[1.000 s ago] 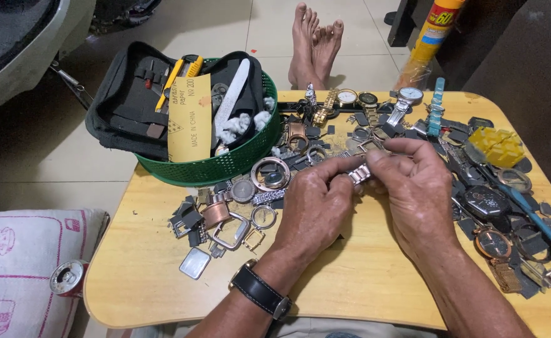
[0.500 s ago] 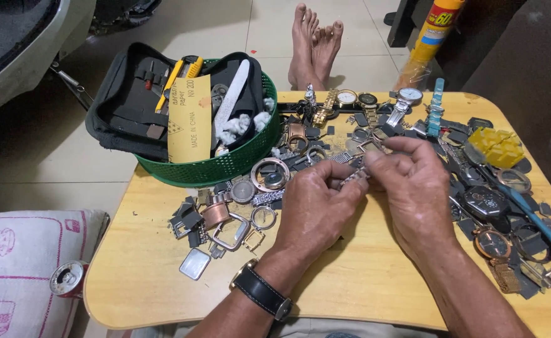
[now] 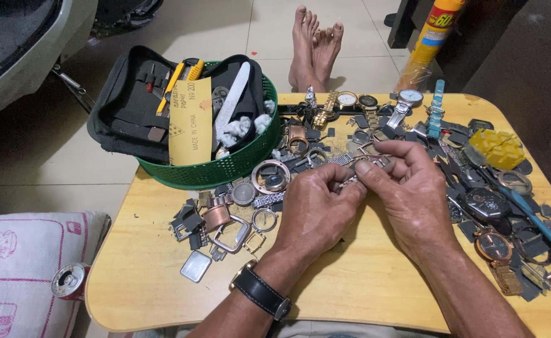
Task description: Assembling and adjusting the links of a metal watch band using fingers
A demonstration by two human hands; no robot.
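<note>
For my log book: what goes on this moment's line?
left hand + right hand: pinch metal watch band | over wooden table | green basket behind

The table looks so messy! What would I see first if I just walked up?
First, two hands at the middle: the left hand and right hand pinch a silvery metal watch band between their fingers. Around them, watch parts litter the wooden table, and a green basket with a tool pouch sits at the far left.

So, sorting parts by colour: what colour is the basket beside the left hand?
Green, seen in the head view: the basket beyond the left hand.
</note>
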